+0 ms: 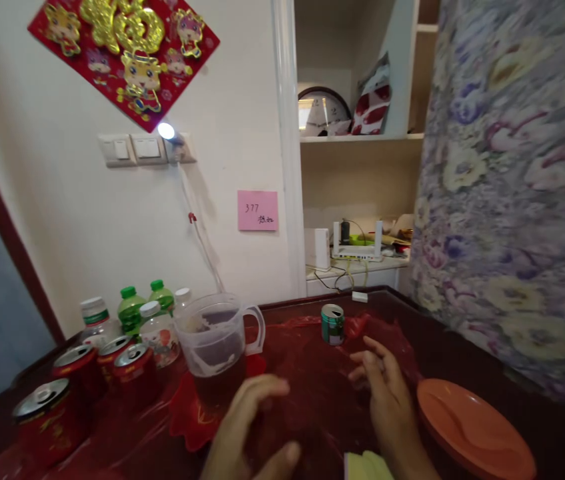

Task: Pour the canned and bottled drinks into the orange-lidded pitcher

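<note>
My left hand (247,427) hovers over the table's near edge with thumb and fingers apart, holding nothing. Just beyond it stands a clear plastic pitcher (212,343) with a handle on its right side, resting on a red scalloped tray (187,423). My right hand (382,387) is spread a little, fingers pointing forward, and touches nothing that I can see. A green can (332,325), opened at the top, stands a short way beyond those fingers. Below the right wrist lies a pale yellow-green cloth or pad (368,467), partly cut off by the frame.
Several red cans (135,373) and plastic bottles (131,310) stand at the left. An orange oval dish (477,427) lies at the right. Red plastic film (287,360) covers part of the dark table. A floral curtain (507,200) hangs at the right, beside shelves with a white router (357,252).
</note>
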`<action>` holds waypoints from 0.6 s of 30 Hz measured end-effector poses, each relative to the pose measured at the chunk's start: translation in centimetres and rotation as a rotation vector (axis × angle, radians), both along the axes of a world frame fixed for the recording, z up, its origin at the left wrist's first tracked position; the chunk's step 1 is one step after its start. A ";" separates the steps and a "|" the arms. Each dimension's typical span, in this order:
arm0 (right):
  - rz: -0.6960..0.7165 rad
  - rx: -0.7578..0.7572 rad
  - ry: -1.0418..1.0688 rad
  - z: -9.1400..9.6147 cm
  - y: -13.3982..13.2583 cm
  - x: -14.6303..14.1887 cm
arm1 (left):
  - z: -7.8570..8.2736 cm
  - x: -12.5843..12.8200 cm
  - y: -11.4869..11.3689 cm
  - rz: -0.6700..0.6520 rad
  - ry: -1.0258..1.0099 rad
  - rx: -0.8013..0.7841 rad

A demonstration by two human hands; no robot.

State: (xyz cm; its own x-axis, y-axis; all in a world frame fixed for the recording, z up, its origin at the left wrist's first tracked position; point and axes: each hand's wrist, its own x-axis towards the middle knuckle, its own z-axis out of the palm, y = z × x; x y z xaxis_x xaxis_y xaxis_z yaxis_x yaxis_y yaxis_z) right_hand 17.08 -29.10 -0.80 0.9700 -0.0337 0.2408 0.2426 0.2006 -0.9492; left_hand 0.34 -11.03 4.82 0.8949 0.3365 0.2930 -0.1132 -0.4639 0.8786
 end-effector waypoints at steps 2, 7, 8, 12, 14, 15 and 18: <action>-0.044 0.041 -0.008 0.2 -0.3 0.2 | -0.4 4.9 -2.1 -0.131 -0.023 -0.077; -0.073 0.109 -0.039 0.1 -0.4 0.4 | -3.3 17.6 -3.3 -0.024 -0.016 -0.133; -0.075 0.123 -0.041 0.1 -0.3 0.5 | -3.9 19.7 -3.2 -0.005 -0.006 -0.148; -0.086 0.167 -0.046 0.1 -0.1 1.0 | -5.6 25.6 -3.8 0.016 0.019 -0.206; -0.101 0.178 -0.044 0.1 -0.2 1.3 | -6.2 27.4 -4.3 0.008 0.014 -0.225; -0.108 0.182 -0.042 0.2 -0.2 1.4 | -6.5 28.0 -4.5 0.008 0.010 -0.233; -0.116 0.187 -0.039 0.4 -0.2 1.5 | -7.0 29.0 -4.9 0.026 0.000 -0.256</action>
State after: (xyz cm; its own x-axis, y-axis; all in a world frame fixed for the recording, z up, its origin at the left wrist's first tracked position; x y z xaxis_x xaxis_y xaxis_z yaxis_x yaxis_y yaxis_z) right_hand 18.56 -29.30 -0.39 0.9471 -0.1924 0.2567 0.3098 0.3409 -0.8876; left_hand 29.31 -15.90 -2.21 0.8849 0.4227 0.1956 -0.1047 -0.2289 0.9678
